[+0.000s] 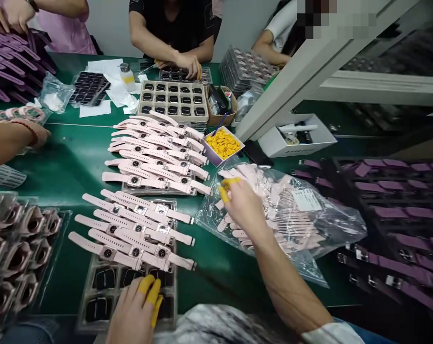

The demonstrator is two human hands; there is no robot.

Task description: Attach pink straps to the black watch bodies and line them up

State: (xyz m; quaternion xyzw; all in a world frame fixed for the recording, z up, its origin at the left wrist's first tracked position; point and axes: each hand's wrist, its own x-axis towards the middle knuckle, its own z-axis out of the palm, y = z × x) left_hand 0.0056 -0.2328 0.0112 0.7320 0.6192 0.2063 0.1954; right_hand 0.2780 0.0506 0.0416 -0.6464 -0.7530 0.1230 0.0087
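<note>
My right hand (245,206), yellow finger cots on its fingers, is over the mouth of a clear plastic bag (331,229) of pale pink watch straps (288,234). Its curved fingers are apart, and nothing shows between them. My left hand (132,310), also wearing yellow cots, lies with fingers extended over a tray (83,306) of dark watch faces (99,308). Beyond it, several watches with pink straps (135,251) lie in overlapping rows across the tray. A taller stack of pink-strapped watches (159,165) stands farther back.
A small box of yellow finger cots (222,145) stands behind the bag. Trays of watches (19,258) are at left, purple straps (399,258) at right. A white box (297,138) sits by a slanted post (284,91). Co-workers' hands (189,64) work across the green table (73,153).
</note>
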